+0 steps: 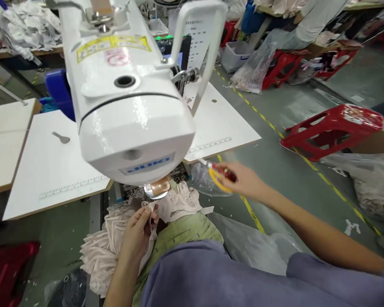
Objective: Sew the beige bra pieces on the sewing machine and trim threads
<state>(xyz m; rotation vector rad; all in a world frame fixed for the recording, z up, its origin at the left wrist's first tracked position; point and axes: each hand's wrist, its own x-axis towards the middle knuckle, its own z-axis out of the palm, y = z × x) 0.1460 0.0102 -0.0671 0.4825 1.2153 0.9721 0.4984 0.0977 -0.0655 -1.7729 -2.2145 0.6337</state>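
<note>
My left hand (141, 226) pinches an edge of a pale pink lace garment (182, 200) below the head of a white sewing machine (137, 123). The lace part of the garment lies across my lap, over green cloth (192, 228). To the right, my right hand (243, 179) is closed around scissors (222, 172) with red and yellow handles. Their blades point left, towards the corner of the machine table, and they are slightly blurred. The needle area is hidden behind the machine head. Beside my left forearm hangs a thick stack of pale pink garment pieces (105, 243).
White table boards (60, 157) with printed rulers flank the machine. A red stool (336, 128) stands on the floor at right, near plastic bags (371, 183). Another red stool (13, 268) is at lower left. Behind are a clear bin (235, 57) and white cloth heaps (32, 25).
</note>
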